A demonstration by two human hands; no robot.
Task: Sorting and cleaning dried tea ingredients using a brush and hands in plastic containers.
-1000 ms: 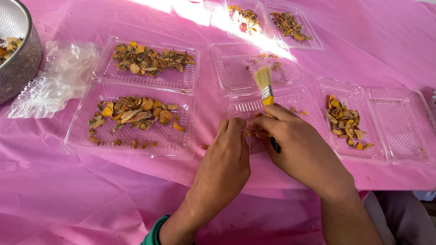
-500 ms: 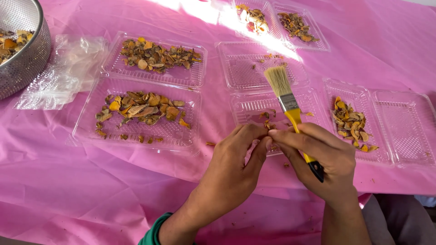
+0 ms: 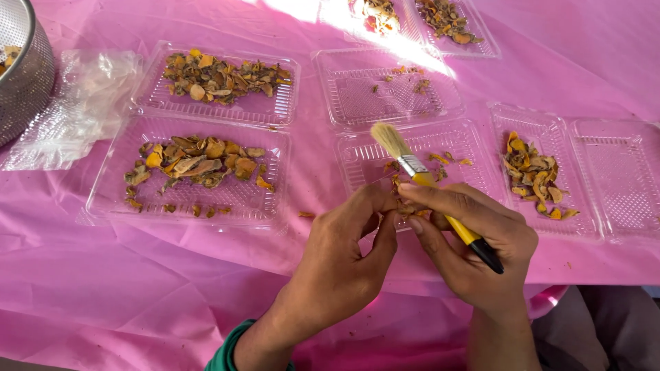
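My right hand [image 3: 474, 244] is closed round a small paintbrush with a yellow handle, black tip and pale bristles [image 3: 430, 189], the brush running diagonally through the fist with the bristles up and away from me; my left hand [image 3: 344, 257] is pinched shut, thumb and fingertips meeting on a small orange-brown dried slice [image 3: 401, 205] held just beside the brush's metal ferrule, though the piece is mostly hidden and I cannot tell its shape; both hands hover over the near edge of a clear plastic ribbed tray [image 3: 364, 161] that holds only a few crumbs, on the desk covered in a pink plastic cloth [image 3: 137, 275]; to do this well I would keep the pinch light so the brittle piece does not snap, turn it between the fingertips so each face meets the bristles, and stroke away from me with short flicks so the dust falls into that tray and not on the cloth; the fuller tray of orange and brown dried slices [image 3: 192, 172] sits well to the left, another small heap in a tray [image 3: 533, 175] to the right; a perforated metal bowl [image 3: 27, 75] stands at the far left corner.
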